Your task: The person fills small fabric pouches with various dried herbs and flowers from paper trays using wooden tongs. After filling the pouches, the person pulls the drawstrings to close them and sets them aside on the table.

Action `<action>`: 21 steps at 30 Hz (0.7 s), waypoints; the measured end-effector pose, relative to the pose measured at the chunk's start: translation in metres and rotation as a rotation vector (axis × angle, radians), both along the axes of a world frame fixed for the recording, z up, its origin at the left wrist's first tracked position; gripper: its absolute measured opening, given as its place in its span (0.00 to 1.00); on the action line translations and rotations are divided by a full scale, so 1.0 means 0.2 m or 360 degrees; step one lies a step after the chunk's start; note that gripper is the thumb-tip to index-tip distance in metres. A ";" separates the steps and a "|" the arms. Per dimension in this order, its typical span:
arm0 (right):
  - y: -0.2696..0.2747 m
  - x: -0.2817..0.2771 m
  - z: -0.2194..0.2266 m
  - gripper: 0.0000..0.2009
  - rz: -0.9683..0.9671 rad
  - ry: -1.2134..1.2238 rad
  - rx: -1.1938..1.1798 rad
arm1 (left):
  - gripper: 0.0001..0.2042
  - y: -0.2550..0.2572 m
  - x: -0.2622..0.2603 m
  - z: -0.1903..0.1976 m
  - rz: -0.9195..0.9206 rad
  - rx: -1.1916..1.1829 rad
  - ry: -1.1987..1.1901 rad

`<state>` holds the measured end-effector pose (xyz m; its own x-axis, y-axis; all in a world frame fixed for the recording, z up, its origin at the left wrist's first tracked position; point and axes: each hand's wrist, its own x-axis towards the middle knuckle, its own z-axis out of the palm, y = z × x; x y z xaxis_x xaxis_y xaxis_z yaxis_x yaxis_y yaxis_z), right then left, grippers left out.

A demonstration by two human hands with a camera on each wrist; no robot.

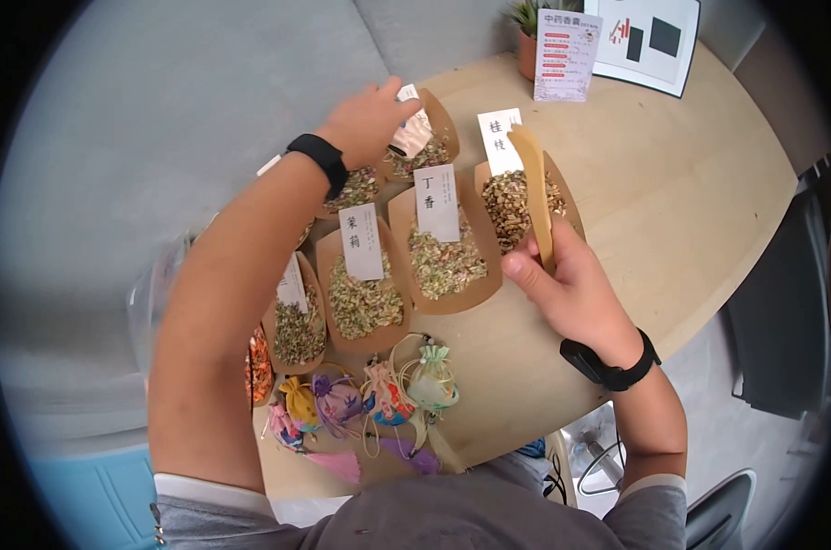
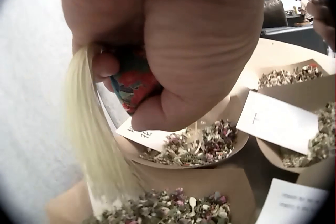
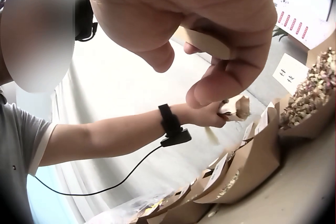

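My left hand (image 1: 369,119) grips a small drawstring pouch (image 1: 413,137) above the tray at the back. In the left wrist view the pouch's red and dark green patterned cloth (image 2: 134,85) shows between the fingers, and a pale yellow tassel (image 2: 94,124) hangs down. In the right wrist view its cream mouth (image 3: 239,108) faces outward. My right hand (image 1: 576,289) holds a wooden spoon (image 1: 538,197) by its handle, tip up, in front of the tray of brown chopped herbs (image 1: 507,206). A white label card (image 1: 500,137) stands in that tray.
More brown paper trays of dried herbs (image 1: 369,307) with label cards stand in rows on the wooden table (image 1: 654,183). Several tasselled pouches (image 1: 337,399) lie along the near edge. A potted plant (image 1: 526,50), a printed card (image 1: 566,55) and a framed board (image 1: 649,41) stand behind.
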<state>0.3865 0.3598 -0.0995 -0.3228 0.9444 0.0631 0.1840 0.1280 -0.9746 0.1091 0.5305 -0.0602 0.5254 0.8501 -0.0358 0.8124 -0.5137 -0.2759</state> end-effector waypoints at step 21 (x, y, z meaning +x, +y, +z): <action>0.64 -0.24 0.09 0.10 0.0254 -0.1075 0.0532 | 0.38 0.18 -0.29 0.02 0.0040 -0.0716 -0.0921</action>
<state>0.3387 0.4877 -0.0805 -0.5232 0.8486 0.0776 0.6800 0.4707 -0.5622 0.0511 0.5663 -0.0565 0.5464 0.8306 -0.1069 0.7773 -0.4554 0.4341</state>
